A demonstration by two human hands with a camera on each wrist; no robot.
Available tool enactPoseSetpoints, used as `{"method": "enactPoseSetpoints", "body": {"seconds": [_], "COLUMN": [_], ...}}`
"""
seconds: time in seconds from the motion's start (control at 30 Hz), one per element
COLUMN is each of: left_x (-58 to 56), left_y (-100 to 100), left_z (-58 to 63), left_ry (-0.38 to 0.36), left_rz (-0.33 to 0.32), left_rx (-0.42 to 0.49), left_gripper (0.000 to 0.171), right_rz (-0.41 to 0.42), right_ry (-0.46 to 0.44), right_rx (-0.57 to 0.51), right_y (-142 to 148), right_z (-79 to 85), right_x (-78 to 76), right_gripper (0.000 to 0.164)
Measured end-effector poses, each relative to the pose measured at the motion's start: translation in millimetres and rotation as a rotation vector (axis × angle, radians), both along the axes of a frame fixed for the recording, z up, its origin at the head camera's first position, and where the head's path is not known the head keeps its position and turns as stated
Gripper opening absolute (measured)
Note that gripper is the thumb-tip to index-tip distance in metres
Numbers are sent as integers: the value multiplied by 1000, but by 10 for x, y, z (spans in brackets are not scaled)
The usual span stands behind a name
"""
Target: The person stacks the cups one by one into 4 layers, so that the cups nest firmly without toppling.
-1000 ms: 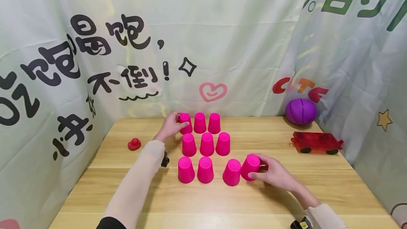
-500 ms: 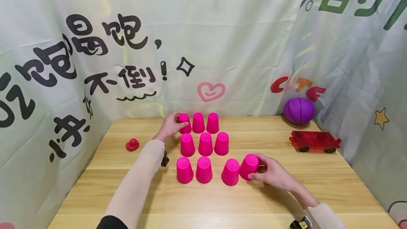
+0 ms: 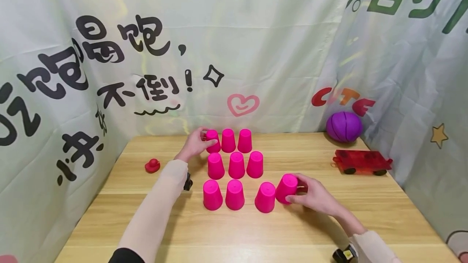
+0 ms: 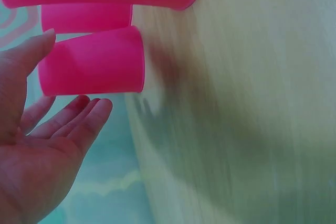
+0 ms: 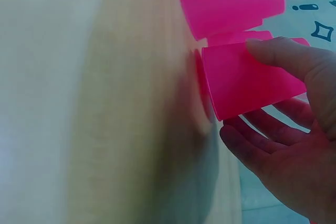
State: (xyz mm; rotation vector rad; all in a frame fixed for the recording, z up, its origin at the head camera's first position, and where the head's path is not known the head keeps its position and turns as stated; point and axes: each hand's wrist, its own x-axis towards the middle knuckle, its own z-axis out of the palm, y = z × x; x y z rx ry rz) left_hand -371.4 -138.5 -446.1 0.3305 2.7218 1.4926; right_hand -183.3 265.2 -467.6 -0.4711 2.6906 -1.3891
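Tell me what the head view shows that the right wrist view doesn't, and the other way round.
Only the head view shows the left hand at a back-row cup, the red toy duck, the purple basketball and the translucent red toy car.

Only the right wrist view shows the palm side of the right hand and its fingertips, which the head view hides behind the cup.

Both share the pink cup held by the right hand, other pink cups, the wooden table and the printed curtain.

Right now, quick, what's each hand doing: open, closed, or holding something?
Left hand: loosely holding the back row's leftmost upside-down pink cup.
Right hand: holding the front row's rightmost upside-down pink cup.
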Motion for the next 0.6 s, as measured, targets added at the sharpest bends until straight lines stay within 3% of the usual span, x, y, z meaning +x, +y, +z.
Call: {"method": "enactPoseSetpoints", "body": {"seconds": [0.2, 0.6], "left_x": [84, 394], "left_y": [-186, -492], "left_z": [49, 108], "left_ry": [21, 68], "left_rz": [-9, 9], "left_rx": [-11, 29], "left_gripper": [77, 68], "right_rz": [-51, -112], "right_ry": [39, 107], "right_rx": [9, -52], "right_y": [-11, -140], "right_z": [131, 284], "right_x": [-160, -667], "right_gripper": [68, 60]}}
